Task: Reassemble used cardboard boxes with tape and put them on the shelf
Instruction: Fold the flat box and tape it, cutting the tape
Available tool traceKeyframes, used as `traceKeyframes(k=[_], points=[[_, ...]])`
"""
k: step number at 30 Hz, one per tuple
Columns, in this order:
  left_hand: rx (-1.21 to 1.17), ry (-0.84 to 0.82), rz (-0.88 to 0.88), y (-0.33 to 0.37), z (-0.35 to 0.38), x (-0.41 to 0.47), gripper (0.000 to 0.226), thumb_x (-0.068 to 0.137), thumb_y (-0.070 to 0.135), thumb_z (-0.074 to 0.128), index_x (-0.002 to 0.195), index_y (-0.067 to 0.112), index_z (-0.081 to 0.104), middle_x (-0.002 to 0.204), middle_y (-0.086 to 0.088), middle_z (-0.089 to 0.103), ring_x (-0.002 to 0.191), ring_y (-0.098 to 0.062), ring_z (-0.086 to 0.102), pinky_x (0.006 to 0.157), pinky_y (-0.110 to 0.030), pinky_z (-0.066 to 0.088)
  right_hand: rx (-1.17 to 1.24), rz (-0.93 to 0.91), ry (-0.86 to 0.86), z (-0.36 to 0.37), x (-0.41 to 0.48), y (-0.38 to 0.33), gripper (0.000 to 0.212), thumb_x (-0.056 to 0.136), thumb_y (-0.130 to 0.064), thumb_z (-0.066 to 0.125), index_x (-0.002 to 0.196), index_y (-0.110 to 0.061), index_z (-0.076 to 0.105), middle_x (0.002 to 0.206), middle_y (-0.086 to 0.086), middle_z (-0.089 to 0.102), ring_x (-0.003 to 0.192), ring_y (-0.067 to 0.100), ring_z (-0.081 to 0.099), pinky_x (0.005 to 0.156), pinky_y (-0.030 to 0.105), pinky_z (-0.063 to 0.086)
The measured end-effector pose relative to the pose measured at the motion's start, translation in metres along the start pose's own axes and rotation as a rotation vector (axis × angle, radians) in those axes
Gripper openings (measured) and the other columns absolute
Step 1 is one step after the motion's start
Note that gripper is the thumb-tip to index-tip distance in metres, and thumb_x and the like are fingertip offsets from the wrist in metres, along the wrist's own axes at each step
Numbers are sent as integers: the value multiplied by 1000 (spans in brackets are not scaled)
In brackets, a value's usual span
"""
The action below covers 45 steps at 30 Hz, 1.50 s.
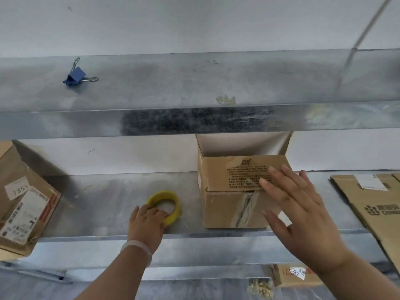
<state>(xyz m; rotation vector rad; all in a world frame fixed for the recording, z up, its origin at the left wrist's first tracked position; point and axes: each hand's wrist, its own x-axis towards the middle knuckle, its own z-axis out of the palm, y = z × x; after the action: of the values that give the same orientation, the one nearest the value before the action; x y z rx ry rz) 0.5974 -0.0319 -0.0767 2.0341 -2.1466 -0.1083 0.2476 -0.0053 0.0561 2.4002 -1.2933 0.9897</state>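
Nearest, below the middle shelf's front edge at lower right: a small cardboard piece (pixel 290 278) with a handwritten white label, and a pile of tan scraps (pixel 260 289) just left of it. Left wrist wears a clear bracelet (pixel 137 247). Left grip (pixel 148 221) reaches over the front edge of the middle shelf (pixel 104 198), fingers curled over the near rim of the yellow tape roll (pixel 167 194), gripping it; roll lies flat, near the front edge, about mid-shelf. Right grip (pixel 300 208) is open, fingers straight and spread, palm toward the cardboard box (pixel 220 211); fingertips overlap the box's front flap, contact unclear. Box stands upright at the front edge, just right of the roll, apart from it, top flaps up, torn tape strip on its front face. Flattened cardboard (pixel 378 213) lies at the shelf's right end, overhanging the front edge. Labelled box (pixel 23 198) sits tilted at the left end. Upper shelf (pixel 194 83): blue binder clip (pixel 74 75) toward the left back, tape residue (pixel 226 100) near the front edge. White wall (pixel 194 22) behind.
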Motion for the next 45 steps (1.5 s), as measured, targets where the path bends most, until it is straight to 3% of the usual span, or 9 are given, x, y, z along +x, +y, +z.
traceKeyframes(k=[4,10,14,18,24,28,34,39,45], points=[[-162,113,76,10,-32,-8,36,85,41,44,106,28,70,94,8,72,86,-21,69,99,-58,44,65,-50,8,1,7,-24,44,95,-22,55,138,-15,54,143,6,53,140,26,41,116,53,31],[-625,296,155,52,-123,-40,28,88,48,47,109,38,62,99,29,59,93,-5,55,90,-24,41,152,-6,-129,1,44,-73,48,99,-40,43,139,-17,55,138,-4,58,135,14,45,112,37,37],[-552,338,320,75,-170,-53,26,90,44,50,114,38,58,102,40,54,97,9,52,84,-7,37,333,219,-318,-13,72,-93,55,91,-62,42,132,-31,61,121,-13,65,115,4,48,99,22,39],[-469,365,392,90,-188,-54,26,90,44,51,114,35,58,96,44,50,93,17,48,81,-3,35,389,214,-277,-23,79,-91,16,91,-37,67,101,-29,76,90,-15,71,86,2,57,72,4,38],[-320,329,436,106,-199,-53,39,94,47,47,123,28,64,84,39,44,84,11,48,77,1,30,476,359,-359,-41,85,-79,13,91,-33,66,79,-39,64,81,-20,65,83,-3,59,69,12,46],[-146,367,370,116,-209,-47,57,92,65,33,115,27,69,82,13,68,67,-4,55,66,-11,35,561,415,-334,-57,89,-68,19,88,-29,71,73,-39,65,78,-24,67,80,-4,62,65,12,46],[-169,172,142,111,-216,-33,96,54,101,5,91,38,66,76,17,64,72,-4,54,71,-18,43,615,424,-341,-78,93,-57,14,90,-26,68,77,-31,68,79,-21,68,78,-2,62,67,7,44],[-433,212,316,91,-208,-27,56,84,84,20,81,42,57,77,10,66,81,-8,61,113,-11,13,608,480,-347,-87,94,-44,14,91,-27,67,77,-27,69,75,-21,71,77,-5,63,67,6,42],[-234,388,256,57,-189,-19,47,98,64,21,60,41,36,50,11,43,54,-13,51,101,-40,44,657,659,-225,-103,86,-14,12,90,-21,67,79,-21,70,70,-11,74,72,1,69,74,24,47]])
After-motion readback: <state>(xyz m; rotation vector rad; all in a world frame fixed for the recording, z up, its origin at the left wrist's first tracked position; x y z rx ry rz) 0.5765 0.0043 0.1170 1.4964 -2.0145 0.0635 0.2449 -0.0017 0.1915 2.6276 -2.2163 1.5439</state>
